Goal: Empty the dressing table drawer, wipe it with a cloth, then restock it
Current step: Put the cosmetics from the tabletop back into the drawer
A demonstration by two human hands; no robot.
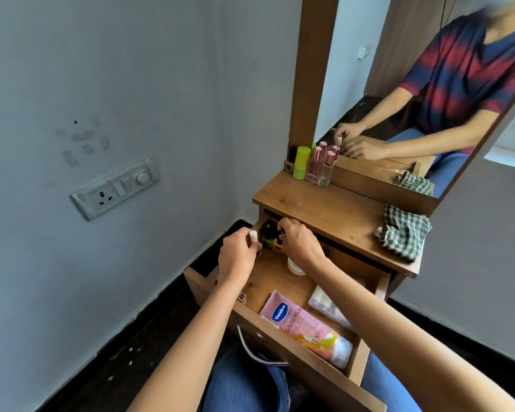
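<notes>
The wooden drawer (pixel 292 349) of the dressing table stands pulled out over my lap. My left hand (pixel 239 254) grips a small white-capped tube (pixel 253 234) above the drawer's back left corner. My right hand (pixel 298 242) reaches into the back of the drawer and curls round small dark bottles (pixel 270 237). A pink Vaseline lotion tube (pixel 306 327) lies along the drawer's front. A clear packet of white items (pixel 327 306) lies at the right, and a white jar (pixel 295 267) shows partly under my right wrist.
On the table top (pixel 324 209) stand a green bottle (pixel 301 162) and pink-capped perfume bottles (pixel 321 166) against the mirror (pixel 399 69). A green checked cloth (pixel 405 231) lies at the top's right end. A switch plate (pixel 115 187) sits on the left wall.
</notes>
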